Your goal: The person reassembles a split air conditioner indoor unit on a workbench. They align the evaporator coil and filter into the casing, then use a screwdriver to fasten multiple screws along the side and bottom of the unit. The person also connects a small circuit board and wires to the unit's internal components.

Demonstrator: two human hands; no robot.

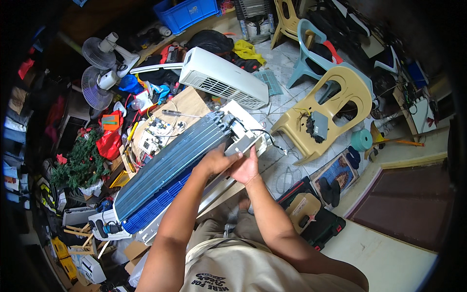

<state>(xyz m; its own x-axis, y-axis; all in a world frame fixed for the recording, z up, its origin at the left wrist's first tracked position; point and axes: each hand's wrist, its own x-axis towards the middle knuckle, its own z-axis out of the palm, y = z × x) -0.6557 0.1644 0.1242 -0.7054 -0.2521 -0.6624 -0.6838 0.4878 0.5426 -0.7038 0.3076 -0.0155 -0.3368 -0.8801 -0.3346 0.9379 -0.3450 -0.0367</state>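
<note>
An opened air conditioner indoor unit lies slantwise in front of me, with its finned coil [175, 163] and blue blower wheel [160, 204] exposed. At its right end is a light-grey end plate [243, 144]. My left hand [216, 161] grips the near side of this plate, thumb stretched along it and the other fingers partly hidden. My right hand [244, 168] is beside it, palm turned up, its fingers curled against the plate's lower edge. A dark cable [267, 135] with a white connector hangs off that end of the unit.
Beyond the coil lie circuit boards [154, 134] on cardboard and a white air conditioner cover [224, 78]. A beige plastic chair [326, 114] at right bears a grey box [318, 125]. Two fans [99, 73] and a green artificial tree [80, 160] stand at left. A tool case [323, 226] lies at lower right.
</note>
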